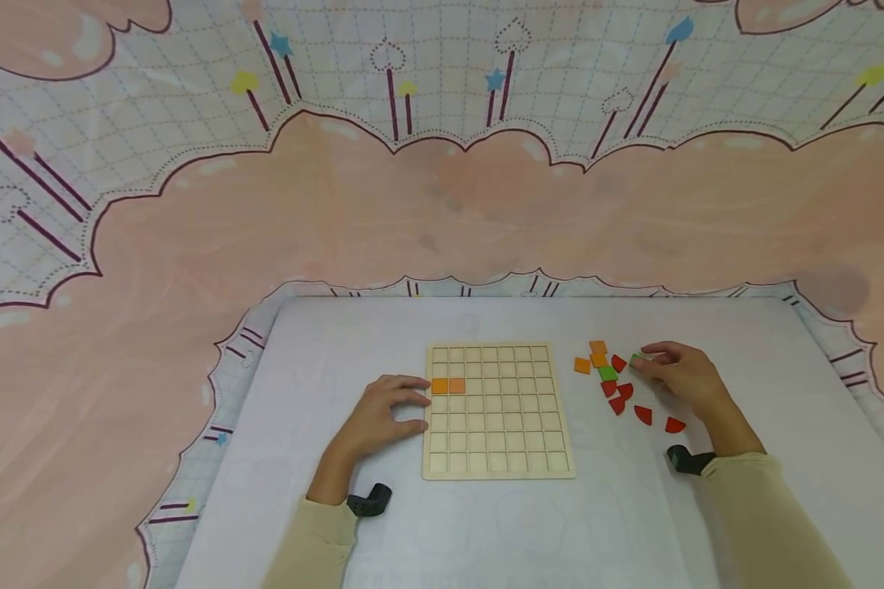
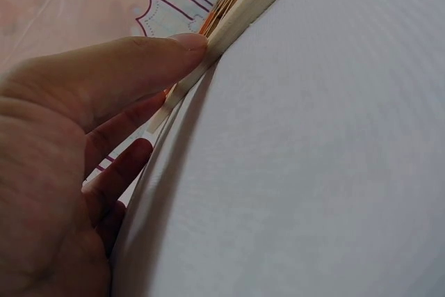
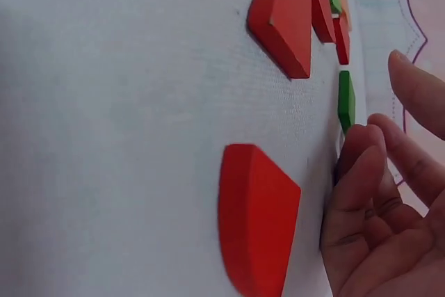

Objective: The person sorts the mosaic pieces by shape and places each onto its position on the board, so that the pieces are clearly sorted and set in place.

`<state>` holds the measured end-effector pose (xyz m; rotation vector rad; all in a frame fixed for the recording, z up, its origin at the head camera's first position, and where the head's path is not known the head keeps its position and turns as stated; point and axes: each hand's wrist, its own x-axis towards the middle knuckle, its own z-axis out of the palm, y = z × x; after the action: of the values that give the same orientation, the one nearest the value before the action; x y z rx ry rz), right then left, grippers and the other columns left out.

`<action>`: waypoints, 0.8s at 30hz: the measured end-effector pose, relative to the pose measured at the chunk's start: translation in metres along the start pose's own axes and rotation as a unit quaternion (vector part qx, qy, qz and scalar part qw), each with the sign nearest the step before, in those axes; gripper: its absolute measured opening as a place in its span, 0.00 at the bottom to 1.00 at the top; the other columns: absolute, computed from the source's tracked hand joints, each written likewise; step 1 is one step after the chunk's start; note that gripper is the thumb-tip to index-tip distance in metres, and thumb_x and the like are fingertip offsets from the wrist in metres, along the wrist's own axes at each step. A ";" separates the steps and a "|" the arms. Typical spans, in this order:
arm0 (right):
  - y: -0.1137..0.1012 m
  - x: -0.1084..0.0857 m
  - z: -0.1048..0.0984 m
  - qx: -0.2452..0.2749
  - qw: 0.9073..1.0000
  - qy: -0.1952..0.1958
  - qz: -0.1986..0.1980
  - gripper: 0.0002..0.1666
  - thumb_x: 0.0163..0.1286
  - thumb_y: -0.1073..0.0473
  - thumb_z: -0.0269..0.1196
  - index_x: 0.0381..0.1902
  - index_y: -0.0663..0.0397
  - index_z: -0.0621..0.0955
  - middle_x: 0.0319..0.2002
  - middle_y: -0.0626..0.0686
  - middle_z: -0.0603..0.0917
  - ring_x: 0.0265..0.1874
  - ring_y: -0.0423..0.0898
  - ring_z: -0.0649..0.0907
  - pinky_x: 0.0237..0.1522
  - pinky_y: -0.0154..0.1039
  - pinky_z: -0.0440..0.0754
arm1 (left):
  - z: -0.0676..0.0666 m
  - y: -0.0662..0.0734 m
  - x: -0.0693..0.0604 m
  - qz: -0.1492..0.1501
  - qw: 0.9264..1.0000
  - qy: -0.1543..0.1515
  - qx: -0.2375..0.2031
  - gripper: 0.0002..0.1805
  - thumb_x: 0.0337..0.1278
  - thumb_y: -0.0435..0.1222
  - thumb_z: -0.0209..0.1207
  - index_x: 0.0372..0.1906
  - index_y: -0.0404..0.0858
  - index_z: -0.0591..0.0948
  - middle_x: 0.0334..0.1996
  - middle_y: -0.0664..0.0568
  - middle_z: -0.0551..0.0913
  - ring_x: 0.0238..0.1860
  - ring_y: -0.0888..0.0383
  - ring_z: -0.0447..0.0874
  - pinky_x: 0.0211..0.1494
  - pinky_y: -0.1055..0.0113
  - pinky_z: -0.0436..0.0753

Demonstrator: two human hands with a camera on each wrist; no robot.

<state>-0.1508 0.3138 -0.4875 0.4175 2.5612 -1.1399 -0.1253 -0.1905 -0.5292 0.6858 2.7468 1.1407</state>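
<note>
A pale wooden grid board [image 1: 497, 424] lies on the white table. Two orange square tiles [image 1: 439, 385] sit side by side in cells at its left edge, one slightly paler. My left hand [image 1: 383, 415] rests against that edge with fingers spread; in the left wrist view the thumb [image 2: 149, 64] touches the wooden rim. My right hand [image 1: 687, 378] is over at the right, fingertips at a green tile [image 3: 346, 101], which they partly cover from above. In the right wrist view they touch its near end without a visible pinch. Red quarter-round pieces [image 3: 259, 220] lie beside this hand.
Left of the right hand lie several loose pieces: orange squares [image 1: 582, 366], another green tile [image 1: 607, 373] and red wedges [image 1: 616, 405]. Black wrist cameras [image 1: 369, 500] are strapped to both wrists. A patterned pink cloth [image 1: 442, 213] hangs behind the table.
</note>
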 end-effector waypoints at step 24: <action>0.005 0.017 -0.003 0.002 0.999 -0.024 0.042 0.37 0.69 0.43 0.67 0.67 0.58 0.74 0.64 0.69 0.71 0.64 0.67 0.66 0.62 0.65 0.72 | -0.002 -0.002 0.002 0.013 1.000 0.003 0.003 0.16 0.49 0.44 0.77 0.45 0.50 0.90 0.61 0.60 0.83 0.66 0.52 0.75 0.72 0.43 0.67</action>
<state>-0.1650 0.3212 -0.4955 0.4867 2.4762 -1.1113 -0.1278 -0.1922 -0.5292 0.7205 2.7566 1.1410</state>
